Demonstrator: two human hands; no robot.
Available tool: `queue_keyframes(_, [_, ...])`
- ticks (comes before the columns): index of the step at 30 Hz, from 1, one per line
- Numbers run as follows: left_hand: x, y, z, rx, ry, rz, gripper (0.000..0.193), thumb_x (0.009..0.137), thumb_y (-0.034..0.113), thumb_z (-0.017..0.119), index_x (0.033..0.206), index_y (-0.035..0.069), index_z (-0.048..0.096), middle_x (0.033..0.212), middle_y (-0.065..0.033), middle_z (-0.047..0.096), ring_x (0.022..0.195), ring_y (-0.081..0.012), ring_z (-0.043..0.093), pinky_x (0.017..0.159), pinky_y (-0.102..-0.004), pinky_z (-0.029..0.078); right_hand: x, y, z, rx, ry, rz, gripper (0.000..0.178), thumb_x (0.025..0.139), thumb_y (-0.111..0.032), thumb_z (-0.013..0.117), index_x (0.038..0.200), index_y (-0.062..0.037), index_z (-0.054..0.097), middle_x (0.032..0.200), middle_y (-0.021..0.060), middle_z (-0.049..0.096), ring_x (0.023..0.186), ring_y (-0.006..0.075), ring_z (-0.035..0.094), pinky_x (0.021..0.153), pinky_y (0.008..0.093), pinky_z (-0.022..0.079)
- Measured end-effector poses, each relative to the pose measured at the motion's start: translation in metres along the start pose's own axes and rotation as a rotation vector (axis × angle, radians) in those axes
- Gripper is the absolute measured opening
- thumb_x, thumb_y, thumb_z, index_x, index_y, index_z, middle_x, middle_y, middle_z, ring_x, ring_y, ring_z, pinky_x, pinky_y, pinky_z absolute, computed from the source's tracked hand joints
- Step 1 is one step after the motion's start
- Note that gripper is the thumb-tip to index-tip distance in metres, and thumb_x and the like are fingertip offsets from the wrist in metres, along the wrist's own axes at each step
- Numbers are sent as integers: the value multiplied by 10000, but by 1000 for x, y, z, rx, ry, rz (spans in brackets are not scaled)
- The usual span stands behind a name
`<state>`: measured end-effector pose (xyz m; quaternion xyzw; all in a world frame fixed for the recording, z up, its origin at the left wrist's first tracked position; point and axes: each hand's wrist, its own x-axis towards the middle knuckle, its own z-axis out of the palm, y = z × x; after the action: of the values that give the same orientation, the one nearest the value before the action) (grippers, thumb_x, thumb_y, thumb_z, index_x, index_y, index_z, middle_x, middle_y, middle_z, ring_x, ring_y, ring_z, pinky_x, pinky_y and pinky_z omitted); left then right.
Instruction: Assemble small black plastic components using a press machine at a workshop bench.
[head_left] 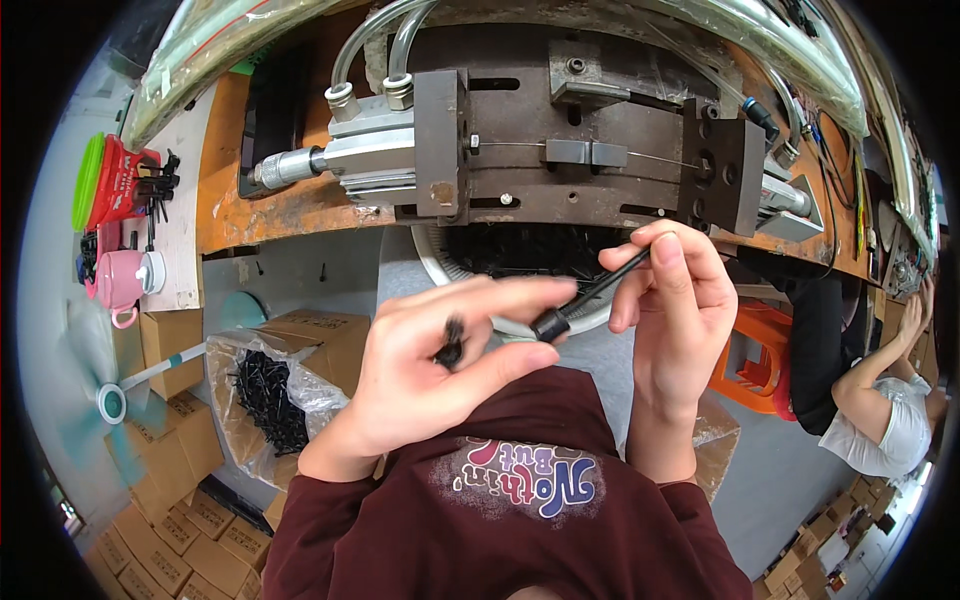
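A thin black rod (603,290) with a wider black cap-like end (549,325) slants between my hands. My right hand (682,318) pinches its upper end between thumb and fingertips. At the wide lower end, my left hand (415,365) has its thumb and blurred index finger close to the cap; whether they touch it I cannot tell. A second small black piece (450,343) is tucked in the curled fingers of my left hand, most of it hidden. Behind my hands, a white basket (432,262) holds many black parts.
A dark metal fixture (520,190) with silver cylinders and clear hoses spans the wooden bench (290,218). A plastic-lined box of black parts (268,400) stands left, near a fan (112,402). An orange stool (752,365) and another person (885,420) are at right.
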<state>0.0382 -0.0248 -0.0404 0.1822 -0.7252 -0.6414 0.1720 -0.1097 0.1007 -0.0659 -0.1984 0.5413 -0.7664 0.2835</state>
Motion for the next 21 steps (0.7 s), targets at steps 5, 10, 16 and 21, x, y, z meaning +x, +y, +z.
queue_keyframes(5, [11, 9, 0, 148, -74, 266, 381, 630, 90, 837, 1000, 68, 748, 853, -64, 681, 526, -71, 472, 512, -234, 431, 1, -5, 8, 111, -5, 81, 228, 974, -133, 530, 1111, 43, 576, 952, 177, 695, 511, 99, 576, 467, 201, 403])
queue_keyframes(10, [31, -6, 17, 709, 204, 517, 299, 672, 130, 795, 962, 89, 737, 1075, -58, 693, 572, -108, 585, 502, -229, 455, -3, -8, 1, -136, 95, -211, 274, 961, -91, 523, 1202, 39, 505, 986, 149, 676, 543, 76, 542, 512, 185, 386])
queue_keyframes(16, [43, -17, 29, 1037, 203, 540, 244, 700, 155, 760, 927, 83, 707, 1182, -54, 667, 563, -118, 614, 499, -239, 464, -13, -5, -10, -200, 108, -178, 179, 952, -66, 521, 1094, 38, 556, 877, 151, 680, 530, 65, 513, 508, 173, 395])
queue_keyframes(21, [50, -9, 30, 1085, 160, 512, 244, 700, 133, 752, 927, 62, 696, 1177, -77, 665, 566, -128, 625, 499, -236, 470, -15, -3, -11, -180, 127, -241, 192, 954, -95, 524, 1072, 53, 553, 848, 163, 675, 525, 71, 512, 503, 176, 411])
